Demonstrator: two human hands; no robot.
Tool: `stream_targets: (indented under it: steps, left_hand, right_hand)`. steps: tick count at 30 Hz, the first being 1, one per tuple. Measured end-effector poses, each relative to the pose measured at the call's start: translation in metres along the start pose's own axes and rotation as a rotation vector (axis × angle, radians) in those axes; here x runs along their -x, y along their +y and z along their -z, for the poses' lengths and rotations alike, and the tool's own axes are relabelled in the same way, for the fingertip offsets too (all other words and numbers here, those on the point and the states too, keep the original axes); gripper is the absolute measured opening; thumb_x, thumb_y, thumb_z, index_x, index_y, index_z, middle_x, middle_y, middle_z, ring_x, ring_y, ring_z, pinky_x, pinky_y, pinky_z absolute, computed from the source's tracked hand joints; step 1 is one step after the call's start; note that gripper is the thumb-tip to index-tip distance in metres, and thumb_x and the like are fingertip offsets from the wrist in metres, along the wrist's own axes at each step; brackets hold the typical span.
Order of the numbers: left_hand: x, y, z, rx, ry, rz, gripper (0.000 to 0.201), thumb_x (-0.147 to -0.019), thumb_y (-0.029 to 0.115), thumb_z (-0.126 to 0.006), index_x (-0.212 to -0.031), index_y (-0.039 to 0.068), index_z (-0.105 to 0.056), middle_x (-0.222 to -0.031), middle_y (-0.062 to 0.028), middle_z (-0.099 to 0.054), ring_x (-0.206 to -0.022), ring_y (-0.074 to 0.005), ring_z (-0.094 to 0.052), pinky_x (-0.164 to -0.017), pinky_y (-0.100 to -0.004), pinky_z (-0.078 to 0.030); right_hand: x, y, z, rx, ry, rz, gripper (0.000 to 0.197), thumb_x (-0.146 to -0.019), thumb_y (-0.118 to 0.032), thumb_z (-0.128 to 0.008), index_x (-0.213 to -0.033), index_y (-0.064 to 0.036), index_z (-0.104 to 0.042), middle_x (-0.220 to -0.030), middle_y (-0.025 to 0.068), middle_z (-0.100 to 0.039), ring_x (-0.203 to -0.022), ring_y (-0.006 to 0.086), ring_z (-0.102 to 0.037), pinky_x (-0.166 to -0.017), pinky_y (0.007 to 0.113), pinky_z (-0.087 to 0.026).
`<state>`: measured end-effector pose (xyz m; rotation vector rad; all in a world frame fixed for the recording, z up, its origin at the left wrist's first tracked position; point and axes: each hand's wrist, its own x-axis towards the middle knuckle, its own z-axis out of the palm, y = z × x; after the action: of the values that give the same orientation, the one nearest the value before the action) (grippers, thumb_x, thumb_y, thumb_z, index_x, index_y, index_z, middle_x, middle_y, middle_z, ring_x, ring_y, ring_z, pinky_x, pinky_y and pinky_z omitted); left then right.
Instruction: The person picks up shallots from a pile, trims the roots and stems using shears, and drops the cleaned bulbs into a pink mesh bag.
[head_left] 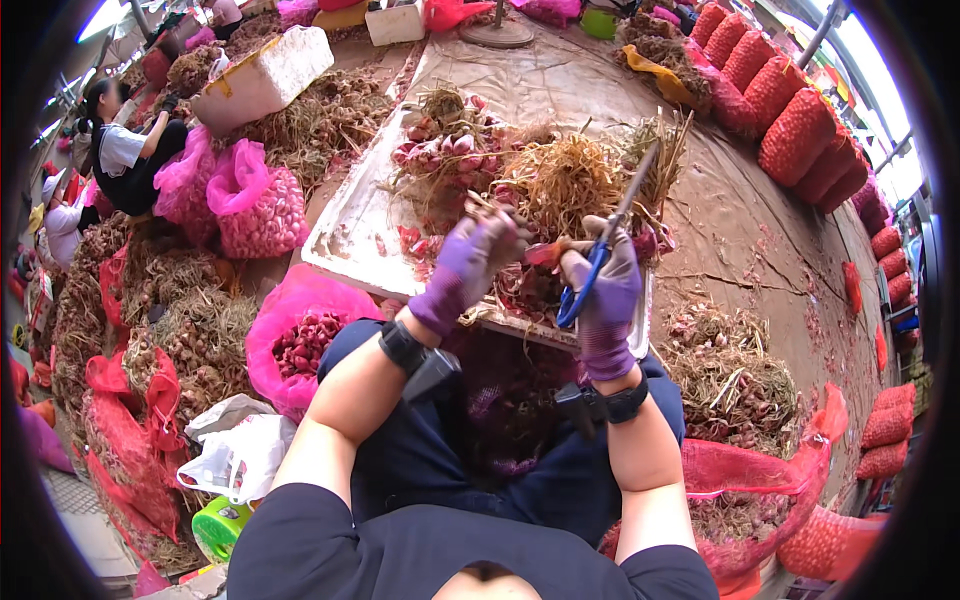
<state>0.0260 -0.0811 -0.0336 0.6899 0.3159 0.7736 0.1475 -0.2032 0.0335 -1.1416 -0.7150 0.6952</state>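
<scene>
Purple-and-grey-gloved right hand [608, 288] grips blue-handled metal scissors [631, 197], blades slanting away rightward; purple-and-grey-gloved left hand [474, 252] lies left of them, its grip too blurred to tell

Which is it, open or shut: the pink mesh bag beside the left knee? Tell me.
Open: the pink mesh bag has its mouth spread, showing red shallots inside.

No legible words, labels, numbers or signs anywhere in view.
</scene>
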Motion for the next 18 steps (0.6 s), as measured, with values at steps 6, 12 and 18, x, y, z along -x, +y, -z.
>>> stream_targets:
  steps: [6,12,18]
  left_hand:
    - [0.007,-0.008,-0.021,-0.477,-0.068,-0.138,0.035,-0.096,0.015,-0.051,-0.13,0.004,-0.048,-0.095,0.0019,-0.055,-0.082,-0.0061,-0.053,-0.076,-0.0237,-0.047]
    - [0.016,-0.02,-0.033,-0.808,-0.172,-0.347,0.045,-0.089,0.014,-0.061,-0.131,0.002,-0.048,-0.092,-0.0022,-0.057,-0.083,-0.0099,-0.054,-0.072,-0.0251,-0.046]
    - [0.022,-0.005,-0.031,-1.215,-0.087,-0.202,0.026,-0.09,0.016,-0.062,-0.111,0.001,-0.058,-0.095,-0.0067,-0.06,-0.084,-0.0143,-0.059,-0.074,-0.0286,-0.049]
  right_hand:
    - [-0.009,0.011,0.006,0.351,0.029,0.276,0.036,-0.082,-0.004,-0.07,-0.114,-0.0022,-0.053,-0.09,0.0026,-0.064,-0.073,0.01,-0.059,-0.067,0.023,-0.049]
    - [-0.014,0.03,0.006,0.41,0.009,0.288,0.032,-0.082,-0.006,-0.07,-0.111,-0.0037,-0.056,-0.084,0.0016,-0.062,-0.073,0.0071,-0.059,-0.066,0.024,-0.049]
    - [-0.014,0.031,0.004,0.296,0.003,0.283,0.033,-0.083,-0.001,-0.066,-0.114,-0.0025,-0.054,-0.087,0.0028,-0.062,-0.076,0.0071,-0.059,-0.069,0.022,-0.05]
